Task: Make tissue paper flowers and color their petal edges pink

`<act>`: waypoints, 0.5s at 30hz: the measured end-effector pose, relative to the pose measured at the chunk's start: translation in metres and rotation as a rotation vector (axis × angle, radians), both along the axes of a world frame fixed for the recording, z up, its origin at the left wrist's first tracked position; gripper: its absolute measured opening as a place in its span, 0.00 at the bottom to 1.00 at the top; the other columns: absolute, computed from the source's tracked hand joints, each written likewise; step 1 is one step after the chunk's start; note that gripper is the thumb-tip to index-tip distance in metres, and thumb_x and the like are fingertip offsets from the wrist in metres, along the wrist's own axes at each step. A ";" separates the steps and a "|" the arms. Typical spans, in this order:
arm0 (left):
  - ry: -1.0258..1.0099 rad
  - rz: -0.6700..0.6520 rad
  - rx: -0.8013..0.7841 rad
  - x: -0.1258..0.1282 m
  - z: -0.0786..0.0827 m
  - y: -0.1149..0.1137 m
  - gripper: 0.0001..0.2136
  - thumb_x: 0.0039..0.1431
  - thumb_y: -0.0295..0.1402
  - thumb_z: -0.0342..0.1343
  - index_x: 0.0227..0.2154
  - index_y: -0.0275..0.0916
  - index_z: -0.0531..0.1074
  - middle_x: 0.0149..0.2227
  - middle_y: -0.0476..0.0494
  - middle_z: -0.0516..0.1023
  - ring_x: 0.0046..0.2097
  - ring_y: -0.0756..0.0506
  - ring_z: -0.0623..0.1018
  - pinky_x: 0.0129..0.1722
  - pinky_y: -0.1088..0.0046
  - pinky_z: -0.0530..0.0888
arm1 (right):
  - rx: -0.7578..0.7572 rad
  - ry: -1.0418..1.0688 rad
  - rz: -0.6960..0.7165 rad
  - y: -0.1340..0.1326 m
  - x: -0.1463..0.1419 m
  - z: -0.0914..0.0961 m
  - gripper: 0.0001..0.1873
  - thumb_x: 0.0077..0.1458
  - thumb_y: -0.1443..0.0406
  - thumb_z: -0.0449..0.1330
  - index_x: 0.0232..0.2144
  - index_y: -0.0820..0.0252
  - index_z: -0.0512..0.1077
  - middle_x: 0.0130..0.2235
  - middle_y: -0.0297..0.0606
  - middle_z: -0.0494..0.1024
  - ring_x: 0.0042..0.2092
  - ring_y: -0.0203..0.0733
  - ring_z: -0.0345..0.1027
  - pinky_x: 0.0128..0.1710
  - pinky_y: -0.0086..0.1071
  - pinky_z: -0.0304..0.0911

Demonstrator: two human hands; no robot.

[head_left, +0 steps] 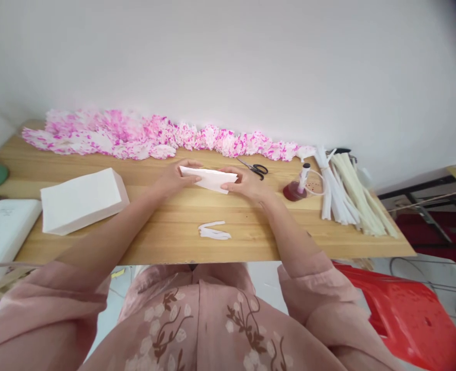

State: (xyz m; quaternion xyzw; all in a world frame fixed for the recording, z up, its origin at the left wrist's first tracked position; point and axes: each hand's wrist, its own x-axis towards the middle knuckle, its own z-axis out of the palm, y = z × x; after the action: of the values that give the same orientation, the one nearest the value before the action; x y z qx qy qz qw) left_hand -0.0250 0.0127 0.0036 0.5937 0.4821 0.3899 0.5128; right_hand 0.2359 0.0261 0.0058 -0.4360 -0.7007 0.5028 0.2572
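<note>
A folded white paper napkin [212,179] lies between both hands over the middle of the wooden table [166,232]. My left hand [175,178] pinches its left end with fingers closed. Closed on the right end is my right hand [247,184]. In front of the hands a small strip of folded white paper [214,231] rests on the table. Black scissors [256,169] lie just behind my right hand.
A row of pink-and-white paper flowers [154,138] runs along the wall. A stack of white napkins [81,200] and a white box [3,232] sit at left. A dish of red dye with a pen [299,188] and white paper sticks [347,193] lie at right. A red stool [405,314] stands beside the table.
</note>
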 end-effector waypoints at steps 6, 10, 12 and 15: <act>0.016 0.058 -0.082 0.009 0.003 -0.003 0.33 0.34 0.48 0.73 0.44 0.34 0.76 0.46 0.37 0.81 0.46 0.39 0.78 0.44 0.64 0.75 | 0.131 -0.070 -0.053 -0.006 -0.018 0.007 0.25 0.47 0.52 0.69 0.45 0.58 0.78 0.41 0.36 0.81 0.38 0.40 0.71 0.37 0.31 0.63; -0.044 0.045 -0.120 0.012 0.003 -0.003 0.34 0.36 0.47 0.73 0.46 0.32 0.76 0.46 0.36 0.82 0.46 0.38 0.79 0.47 0.62 0.76 | 0.127 -0.024 -0.062 -0.006 -0.024 0.010 0.24 0.48 0.52 0.69 0.45 0.58 0.78 0.40 0.36 0.82 0.38 0.40 0.71 0.37 0.31 0.64; -0.070 0.049 -0.114 0.012 0.001 -0.002 0.32 0.37 0.48 0.73 0.43 0.31 0.77 0.46 0.36 0.83 0.46 0.37 0.79 0.47 0.61 0.76 | 0.118 -0.037 -0.053 -0.005 -0.022 0.012 0.24 0.48 0.51 0.69 0.44 0.58 0.78 0.39 0.36 0.82 0.37 0.40 0.71 0.36 0.31 0.64; -0.076 0.069 -0.121 0.011 -0.003 -0.002 0.29 0.38 0.51 0.72 0.38 0.32 0.79 0.46 0.36 0.83 0.46 0.37 0.80 0.46 0.62 0.77 | 0.090 -0.068 -0.048 -0.003 -0.013 0.011 0.25 0.47 0.51 0.70 0.44 0.59 0.77 0.39 0.36 0.82 0.37 0.41 0.73 0.36 0.32 0.66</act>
State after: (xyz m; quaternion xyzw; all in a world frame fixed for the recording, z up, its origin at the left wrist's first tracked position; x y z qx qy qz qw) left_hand -0.0143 0.0111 0.0010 0.5294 0.5055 0.3996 0.5519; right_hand 0.2227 0.0230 0.0164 -0.4575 -0.7204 0.4491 0.2646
